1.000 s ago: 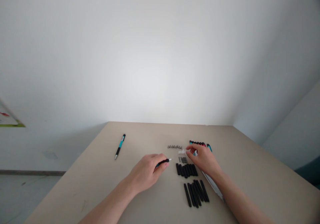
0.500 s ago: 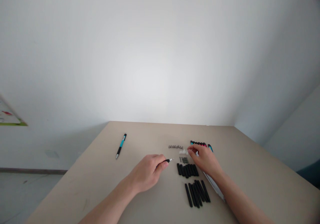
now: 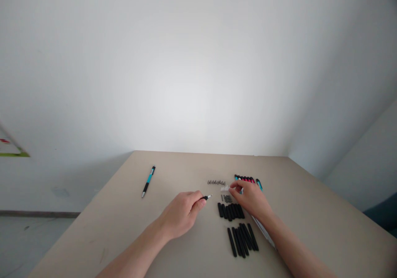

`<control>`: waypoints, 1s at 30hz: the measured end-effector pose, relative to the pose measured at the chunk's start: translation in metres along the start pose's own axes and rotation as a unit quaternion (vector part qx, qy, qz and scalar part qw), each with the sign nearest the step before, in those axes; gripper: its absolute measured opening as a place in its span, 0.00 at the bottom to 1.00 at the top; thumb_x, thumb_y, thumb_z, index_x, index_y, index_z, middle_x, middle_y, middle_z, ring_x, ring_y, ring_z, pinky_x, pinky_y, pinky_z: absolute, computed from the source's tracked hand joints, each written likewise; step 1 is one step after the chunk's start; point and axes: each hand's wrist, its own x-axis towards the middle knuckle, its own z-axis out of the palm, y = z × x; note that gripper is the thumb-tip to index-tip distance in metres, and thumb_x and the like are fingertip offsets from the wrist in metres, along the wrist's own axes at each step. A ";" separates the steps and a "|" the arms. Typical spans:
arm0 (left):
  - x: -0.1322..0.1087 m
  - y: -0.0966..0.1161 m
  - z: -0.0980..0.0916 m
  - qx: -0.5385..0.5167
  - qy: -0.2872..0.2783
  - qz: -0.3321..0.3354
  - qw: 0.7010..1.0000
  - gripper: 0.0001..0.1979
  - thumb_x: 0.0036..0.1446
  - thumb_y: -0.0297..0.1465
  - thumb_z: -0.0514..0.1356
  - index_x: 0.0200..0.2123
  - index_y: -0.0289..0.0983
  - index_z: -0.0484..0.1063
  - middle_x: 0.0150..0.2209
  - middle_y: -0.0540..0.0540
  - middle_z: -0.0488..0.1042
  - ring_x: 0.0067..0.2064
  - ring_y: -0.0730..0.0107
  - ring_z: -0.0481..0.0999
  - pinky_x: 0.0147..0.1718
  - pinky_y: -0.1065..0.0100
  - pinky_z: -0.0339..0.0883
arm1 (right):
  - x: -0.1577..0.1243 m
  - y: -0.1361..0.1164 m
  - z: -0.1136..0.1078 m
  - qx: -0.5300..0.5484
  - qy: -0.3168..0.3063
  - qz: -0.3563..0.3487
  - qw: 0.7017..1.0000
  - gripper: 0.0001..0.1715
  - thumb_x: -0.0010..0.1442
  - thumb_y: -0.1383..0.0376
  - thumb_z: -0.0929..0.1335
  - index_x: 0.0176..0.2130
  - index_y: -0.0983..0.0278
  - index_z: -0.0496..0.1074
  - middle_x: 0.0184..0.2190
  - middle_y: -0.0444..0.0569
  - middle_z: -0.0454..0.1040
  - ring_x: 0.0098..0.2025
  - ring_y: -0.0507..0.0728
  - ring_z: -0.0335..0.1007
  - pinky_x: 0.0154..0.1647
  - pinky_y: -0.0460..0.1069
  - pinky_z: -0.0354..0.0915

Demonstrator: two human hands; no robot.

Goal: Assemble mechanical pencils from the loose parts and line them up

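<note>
In the gripping left hand [image 3: 182,214], a pen piece [image 3: 206,197] points toward the right hand [image 3: 252,197], whose hold is unclear.

A pale wall [image 3: 198,71] fills the upper frame. At the left edge is a green-bordered poster [image 3: 10,147]; lower left, a dark baseboard [image 3: 37,214] and grey floor [image 3: 34,245].

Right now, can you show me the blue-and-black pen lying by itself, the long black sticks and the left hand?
Blue-and-black pen [image 3: 149,180]: head view, middle of its barrel.
Long black sticks [image 3: 243,240]: head view, middle of one stick.
Left hand [image 3: 182,214]: head view, back of the hand.
</note>
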 end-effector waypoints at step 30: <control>0.000 -0.001 0.005 0.033 -0.020 0.018 0.999 0.14 0.65 0.34 0.48 0.27 0.38 0.62 0.26 0.51 0.67 0.29 0.72 0.67 0.29 0.73 0.55 | -0.024 -0.033 0.001 0.203 0.033 -0.140 0.969 0.11 0.58 0.62 0.64 0.32 0.64 0.74 0.22 0.44 0.70 0.22 0.51 0.57 0.23 0.45 0.54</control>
